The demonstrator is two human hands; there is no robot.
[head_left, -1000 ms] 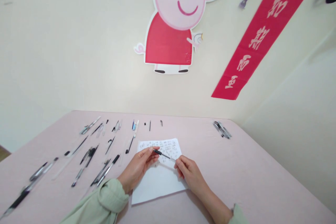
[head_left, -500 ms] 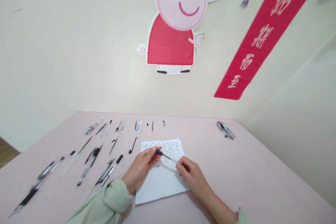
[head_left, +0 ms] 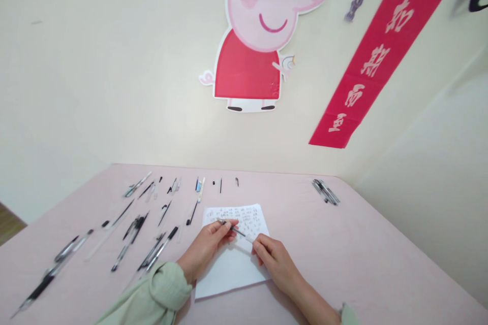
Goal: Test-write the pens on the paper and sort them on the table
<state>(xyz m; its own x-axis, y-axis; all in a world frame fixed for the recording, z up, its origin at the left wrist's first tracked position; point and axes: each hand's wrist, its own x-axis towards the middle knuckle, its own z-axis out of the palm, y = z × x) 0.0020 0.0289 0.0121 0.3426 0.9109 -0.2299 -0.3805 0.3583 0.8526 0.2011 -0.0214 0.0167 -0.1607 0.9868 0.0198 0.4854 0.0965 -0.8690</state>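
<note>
Above a sheet of paper [head_left: 229, 274] with handwriting on its upper part, both hands are closed on a pen [head_left: 238, 232] that slants between them. My left hand [head_left: 211, 244] pinches its dark upper-left end between thumb and fingers, hiding part of it. My right hand [head_left: 272, 259] grips the clear or whitish lower-right end. A thin dark length, like a refill, shows in the gap between the hands. Whether the pen's parts are joined, I cannot tell.
Pens, caps, refills and barrels lie scattered across the left of the pink table [head_left: 343, 264], such as a black-capped pen [head_left: 162, 249]. A bundle of pens [head_left: 325, 192] rests at the far right. Behind stands a wall with a pig cutout [head_left: 247, 71] and a red banner [head_left: 354, 96].
My left fingers have shifted along the pen, covering more of its black section. A short tip now pokes out beyond them. The right hand has moved slightly down and left.
</note>
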